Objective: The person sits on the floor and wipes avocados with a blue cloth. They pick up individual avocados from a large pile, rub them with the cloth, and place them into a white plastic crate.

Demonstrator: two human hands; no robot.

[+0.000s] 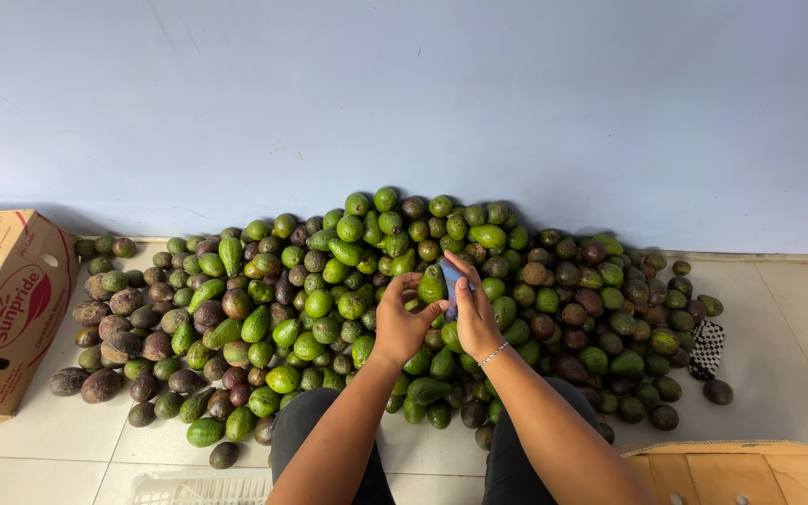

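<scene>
At frame centre, the left hand (pixel 404 323) is gripping a smooth green avocado (pixel 431 283), likely firm and bruisable; the right hand (pixel 474 313) is pinching a blue tool (pixel 449 281) against it.

Green and brown-purple avocados (pixel 329 281), black-and-white checkered cloth (pixel 706 348), pale blue wall (pixel 404 93).

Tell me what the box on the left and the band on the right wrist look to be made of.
Box: seemingly corrugated cardboard, matte brown with red print, folded flaps and punched holes. Wrist band: probably metal, a thin silvery chain that glints; too small to be sure.
</scene>
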